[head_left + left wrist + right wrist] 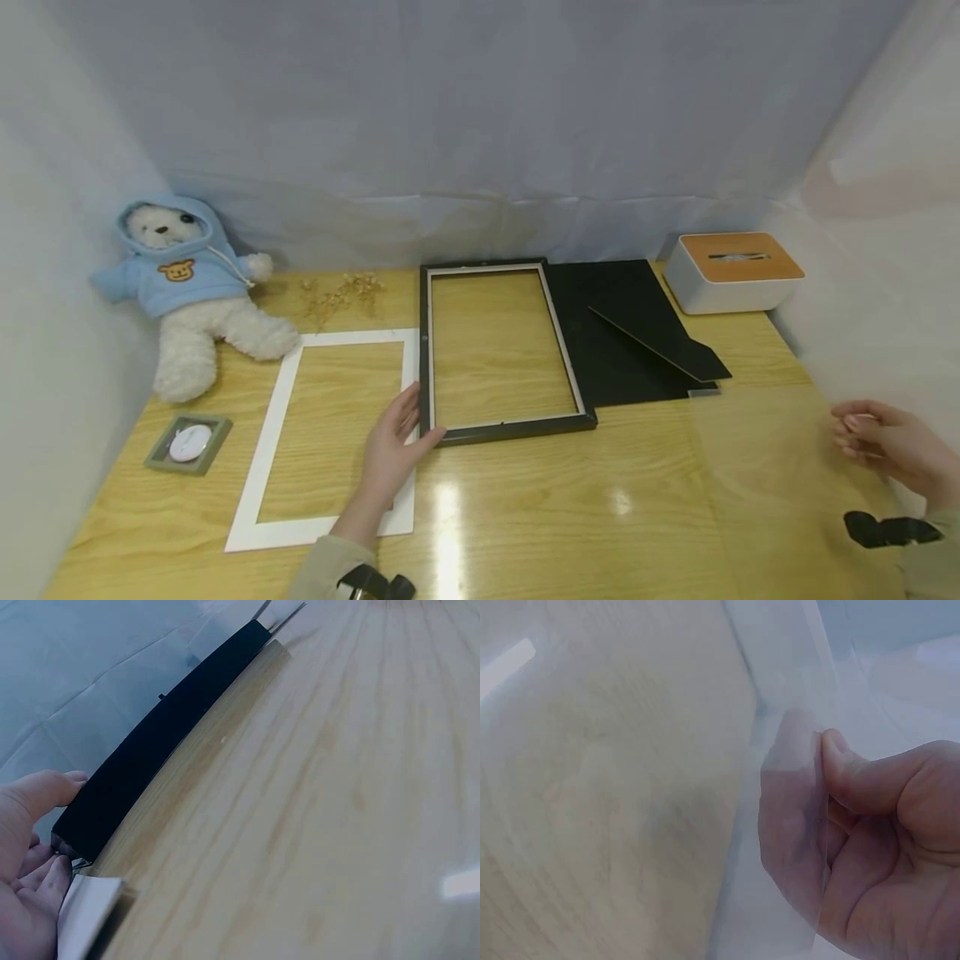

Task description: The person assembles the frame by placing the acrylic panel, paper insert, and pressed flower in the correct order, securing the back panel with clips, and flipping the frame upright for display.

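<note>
A black picture frame (510,431) with a pale inner edge lies at the middle of the table. My left hand (393,442) grips its near left corner, thumb on top; in the left wrist view, the fingers (46,881) come round the frame's end (150,750). At the right, my right hand (892,442) pinches the edge of a clear transparent sheet (765,483). The right wrist view shows the thumb (840,761) on one side of the sheet and the other fingers seen through it. A white mat board (281,425) lies under my left forearm.
A black backing board (600,358) with its stand leg raised sits right of the frame. Beyond it is a white tissue box (738,296) with an orange lid. At left are a plush bear (195,283), dried flowers (348,292) and a small green box (217,442).
</note>
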The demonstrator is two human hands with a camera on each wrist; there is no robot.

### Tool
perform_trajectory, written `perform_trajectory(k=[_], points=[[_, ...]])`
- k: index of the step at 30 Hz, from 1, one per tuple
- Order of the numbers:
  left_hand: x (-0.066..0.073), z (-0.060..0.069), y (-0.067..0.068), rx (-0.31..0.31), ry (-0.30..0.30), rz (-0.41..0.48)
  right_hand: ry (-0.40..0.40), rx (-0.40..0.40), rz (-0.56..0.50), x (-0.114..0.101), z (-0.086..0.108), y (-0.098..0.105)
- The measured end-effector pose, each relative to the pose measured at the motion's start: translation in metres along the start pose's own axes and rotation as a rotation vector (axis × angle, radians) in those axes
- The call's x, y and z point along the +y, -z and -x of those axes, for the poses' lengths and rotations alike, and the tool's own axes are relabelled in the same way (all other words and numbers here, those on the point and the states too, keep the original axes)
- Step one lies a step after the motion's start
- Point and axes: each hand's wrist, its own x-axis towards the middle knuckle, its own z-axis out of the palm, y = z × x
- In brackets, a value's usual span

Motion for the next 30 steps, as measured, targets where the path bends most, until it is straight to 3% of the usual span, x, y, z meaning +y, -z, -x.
perform_trajectory(k=[6, 13, 17, 23, 30], points=[[-0.001, -0.002, 0.0, 0.002, -0.001, -0.01, 0.098, -0.001, 0.12, -0.014, -0.001, -0.005], [0.001, -0.001, 0.002, 0.004, -0.001, -0.004, 0.189, 0.01, 0.136, -0.037, -0.008, -0.017], [0.002, -0.001, 0.002, 0.004, 0.001, -0.003, 0.241, -0.006, 0.013, -0.052, -0.014, -0.031], [0.002, 0.0, 0.001, 0.006, 0.006, -0.002, 0.319, -0.112, -0.216, -0.075, -0.022, -0.055], [0.0, 0.0, -0.001, 0.014, -0.039, 0.015, 0.357, -0.165, -0.346, -0.101, -0.032, -0.086]])
